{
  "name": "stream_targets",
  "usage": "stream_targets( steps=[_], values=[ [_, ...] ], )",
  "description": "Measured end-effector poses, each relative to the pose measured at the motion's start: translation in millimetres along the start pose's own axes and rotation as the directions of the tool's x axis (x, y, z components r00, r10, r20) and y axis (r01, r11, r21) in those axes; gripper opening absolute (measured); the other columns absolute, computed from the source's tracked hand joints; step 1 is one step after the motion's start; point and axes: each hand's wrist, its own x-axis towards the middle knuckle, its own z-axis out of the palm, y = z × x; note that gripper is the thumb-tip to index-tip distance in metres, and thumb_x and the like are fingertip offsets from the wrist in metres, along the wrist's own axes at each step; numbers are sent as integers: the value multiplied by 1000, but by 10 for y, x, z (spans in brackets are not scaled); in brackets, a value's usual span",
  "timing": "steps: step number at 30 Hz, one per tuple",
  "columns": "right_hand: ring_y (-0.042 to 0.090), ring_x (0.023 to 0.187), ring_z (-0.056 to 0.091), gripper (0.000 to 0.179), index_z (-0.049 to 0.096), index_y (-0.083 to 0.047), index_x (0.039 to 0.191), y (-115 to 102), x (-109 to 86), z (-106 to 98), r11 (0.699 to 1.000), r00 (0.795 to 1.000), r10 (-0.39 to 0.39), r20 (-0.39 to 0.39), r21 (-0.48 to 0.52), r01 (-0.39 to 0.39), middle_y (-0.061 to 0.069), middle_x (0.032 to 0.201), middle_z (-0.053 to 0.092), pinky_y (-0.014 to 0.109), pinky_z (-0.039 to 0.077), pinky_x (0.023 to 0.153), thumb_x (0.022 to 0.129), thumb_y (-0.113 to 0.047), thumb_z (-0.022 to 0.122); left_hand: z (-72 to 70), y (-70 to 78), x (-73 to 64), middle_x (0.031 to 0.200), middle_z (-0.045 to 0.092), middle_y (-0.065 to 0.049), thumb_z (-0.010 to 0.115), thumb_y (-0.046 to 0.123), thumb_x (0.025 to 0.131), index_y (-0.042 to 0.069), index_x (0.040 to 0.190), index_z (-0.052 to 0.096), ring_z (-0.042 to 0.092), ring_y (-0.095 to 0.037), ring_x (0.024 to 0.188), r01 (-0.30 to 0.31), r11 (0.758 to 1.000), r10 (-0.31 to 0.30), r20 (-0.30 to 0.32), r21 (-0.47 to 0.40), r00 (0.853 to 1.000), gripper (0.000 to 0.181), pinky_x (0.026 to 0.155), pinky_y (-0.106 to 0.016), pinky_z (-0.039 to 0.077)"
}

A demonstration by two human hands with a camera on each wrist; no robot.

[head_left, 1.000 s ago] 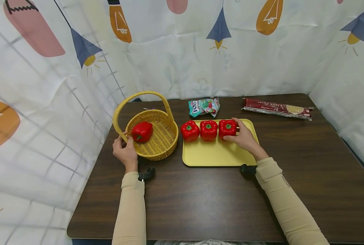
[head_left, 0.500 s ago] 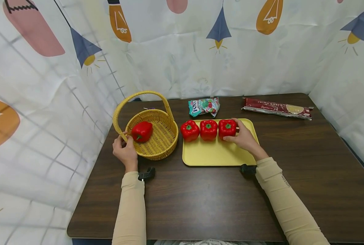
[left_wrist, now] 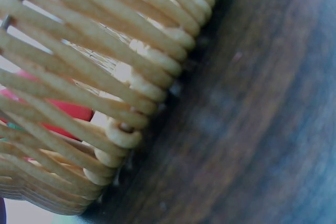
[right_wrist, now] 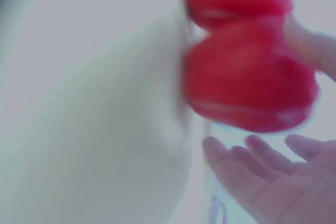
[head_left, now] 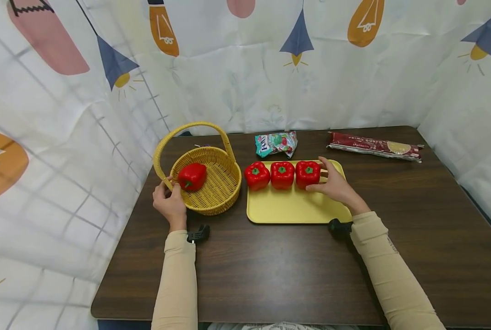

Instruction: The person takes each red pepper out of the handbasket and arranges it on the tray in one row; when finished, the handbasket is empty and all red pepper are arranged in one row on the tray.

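A yellow wicker basket [head_left: 219, 183] stands at the left with one red bell pepper [head_left: 192, 177] lying inside it. My left hand [head_left: 169, 207] grips the basket at its left side, where the tall handle meets the rim. To the right, a row of red bell peppers stands at the back of the yellow tray [head_left: 291, 208]: a left one [head_left: 257, 176], a middle one [head_left: 282, 175] and a right one [head_left: 308, 174]. Beside the right pepper is my right hand [head_left: 338, 187], its fingers spread. In the right wrist view a gap separates those fingers from the nearest pepper [right_wrist: 252, 82]; the thumb overlaps it.
Behind the tray lies a small teal snack packet [head_left: 276, 144]. A long dark red spaghetti pack [head_left: 375, 146] is at the back right. Everything stands on a dark wooden table [head_left: 266, 270], with a patterned white curtain [head_left: 245, 82] close behind and along the sides.
My right hand has let go of the right pepper and drawn slightly to the right, fingers wider. The left hand, basket and peppers stay in place.
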Motion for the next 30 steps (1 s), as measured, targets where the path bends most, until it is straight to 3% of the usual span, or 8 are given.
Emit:
stream_targets(
  steps=[7,11,14,17,21,26,30],
  values=[
    [48,140,22,109,-4,-15,158,-170,-192,-272,999,999,-50,19,-18,50,24,157,17,59,31,107,84,-22,77,-9,-58,12,83,65,-12,68,3,83,3,96,75,54,-8,82,-9,1000,9,26,2,1000,15,76,-24,38],
    [47,139,29,101,5,-15,158,-315,-274,-304,994,994,-92,-51,-59,89,22,156,23,58,32,106,86,-25,75,-11,-42,6,85,64,-16,68,2,83,2,97,75,53,-7,83,7,1000,-7,27,-3,1000,16,73,-23,39],
    [45,135,37,87,19,-13,156,-437,-340,-229,984,981,-171,-94,-72,164,20,153,31,58,35,105,89,-27,72,-9,-21,-2,86,64,-21,68,0,83,-1,97,74,52,-3,81,13,1000,-13,15,-5,1000,15,71,-21,38],
    [41,127,46,72,35,-11,150,-585,-399,-43,965,963,-258,-82,-65,253,17,147,42,57,39,101,90,-25,71,-15,146,-27,86,63,-24,67,-2,82,-5,96,73,51,-1,80,25,1000,-25,7,-1,1000,15,71,-21,38],
    [36,114,56,56,51,-7,139,-739,-409,400,930,930,-368,-14,-21,368,15,136,55,55,45,96,89,-19,72,-35,367,-61,85,62,-25,65,-5,82,-8,96,71,51,-3,80,26,1000,-26,9,-14,1000,16,73,-27,39],
    [22,115,59,48,59,-9,131,-864,-349,994,883,878,-470,85,38,469,8,131,61,45,48,97,88,-21,73,-36,369,-63,85,61,-28,65,-8,81,-9,95,71,50,-3,80,10,1000,-10,1,-26,1000,16,71,-25,38],
    [20,113,60,40,63,-8,126,-981,-263,1363,859,854,-512,88,75,507,5,126,64,45,48,96,88,-17,72,-34,361,-65,85,61,-27,65,-8,81,-9,96,71,50,-1,80,10,1000,-10,1,-29,1000,16,71,-25,38]
  ],
)
